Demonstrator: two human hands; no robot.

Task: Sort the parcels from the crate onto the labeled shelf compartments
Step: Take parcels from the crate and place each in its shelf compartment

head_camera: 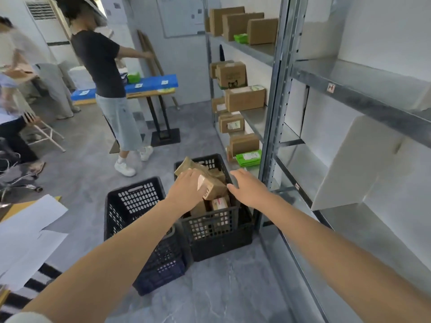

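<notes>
A black plastic crate on the floor holds several brown cardboard parcels. My left hand lies on top of one brown parcel in the crate, fingers curled over its far edge. My right hand hovers just right of that parcel, above the crate's right rim, fingers relaxed and holding nothing. The metal shelf unit rises to the right, its near compartments bare, with small labels on the shelf edges.
A second black crate stands left of the first. Farther shelf compartments hold brown boxes and green packets. A person stands at a table with a blue box; others sit at the left. White sheets lie at lower left.
</notes>
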